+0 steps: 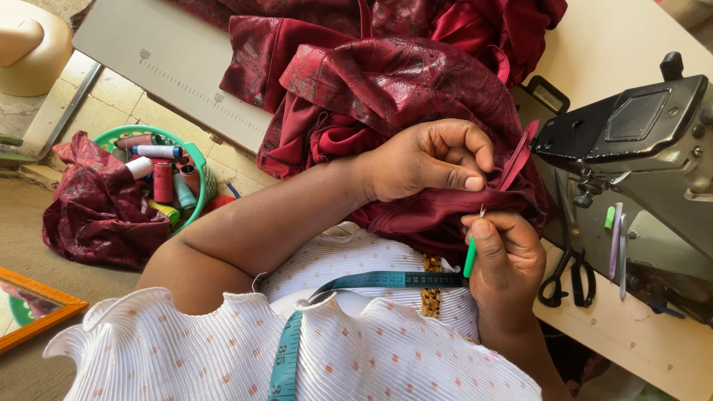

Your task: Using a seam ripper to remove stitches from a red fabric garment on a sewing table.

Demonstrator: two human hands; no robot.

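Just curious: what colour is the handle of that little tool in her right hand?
Bright green handle, seen in the head view.

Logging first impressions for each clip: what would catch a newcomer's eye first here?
The heap of dark red patterned fabric fills the top centre, with the left hand pinching a fold while the right hand works a green-handled seam ripper at it. At right sits a black sewing machine; a green basket of thread spools stands on the floor at left.
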